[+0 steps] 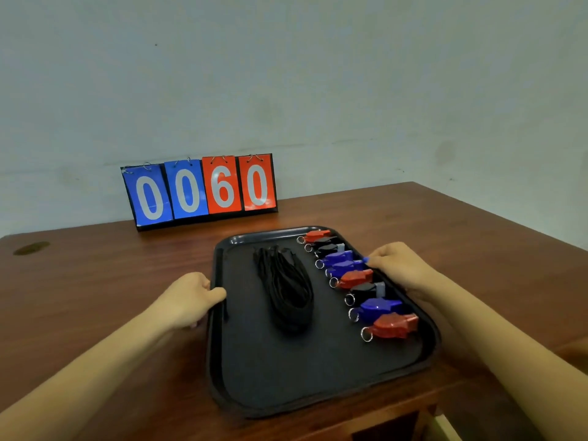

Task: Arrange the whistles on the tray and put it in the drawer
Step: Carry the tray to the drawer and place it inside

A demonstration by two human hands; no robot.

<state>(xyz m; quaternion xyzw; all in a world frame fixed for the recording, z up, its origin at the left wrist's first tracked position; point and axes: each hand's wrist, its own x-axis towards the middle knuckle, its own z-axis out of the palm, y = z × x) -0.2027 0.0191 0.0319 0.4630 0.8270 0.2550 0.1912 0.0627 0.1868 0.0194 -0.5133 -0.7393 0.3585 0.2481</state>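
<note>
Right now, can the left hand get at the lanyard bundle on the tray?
Probably yes. The left hand grips the tray's left rim, and bare tray floor lies between it and the black lanyard bundle. It would have to release the rim first.

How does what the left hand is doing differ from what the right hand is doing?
The left hand grips the left rim of the black plastic tray, thumb hooked over it; the right hand lies at the right rim, fingertips touching a blue plastic whistle. The left hand is nearer the camera. Both are at the tray's edges.
</note>
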